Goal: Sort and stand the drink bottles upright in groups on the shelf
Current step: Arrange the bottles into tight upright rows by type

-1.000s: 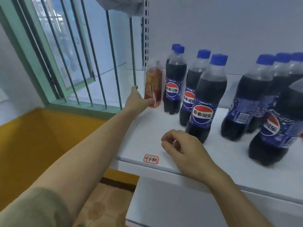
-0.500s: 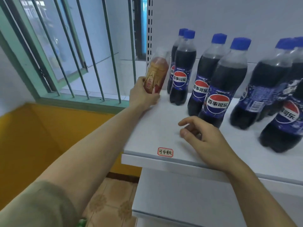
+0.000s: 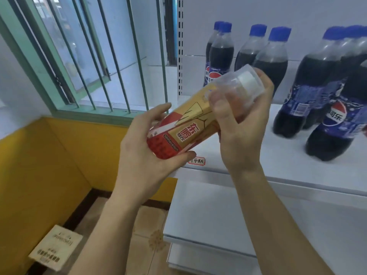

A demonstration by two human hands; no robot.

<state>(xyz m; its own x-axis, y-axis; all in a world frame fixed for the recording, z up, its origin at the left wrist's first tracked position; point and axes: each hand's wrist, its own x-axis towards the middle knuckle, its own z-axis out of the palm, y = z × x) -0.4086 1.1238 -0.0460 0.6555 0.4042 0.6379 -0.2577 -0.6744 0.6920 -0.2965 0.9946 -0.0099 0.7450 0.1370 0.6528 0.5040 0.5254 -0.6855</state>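
The person has the odd one out in hand: a red-and-gold energy drink bottle (image 3: 190, 124) held tilted in mid-frame, off the shelf and in front of its left end. The left hand (image 3: 145, 153) wraps the bottle's base, fingers curled round the label; the right hand (image 3: 240, 124) closes over its neck and clear overcap (image 3: 244, 84), thumb across the front. Both hands grip it, so to my eye this is the sorting step, with the bottle between places, not being stood.

Behind it, the Pepsi cola bottles (image 3: 272, 58) stand upright in clusters along the white shelf (image 3: 278, 165), across the upper right of the frame. Next, I'd guess, the bottle must be turned upright and set on a bare patch away from the colas, base flat, released only once steady.

Some things stay unclear. The rightmost colas are cut off by the frame edge. The red-bordered shelf tag (image 3: 197, 161) is half covered by a fingertip. Whether more energy drinks wait elsewhere, I can't tell.
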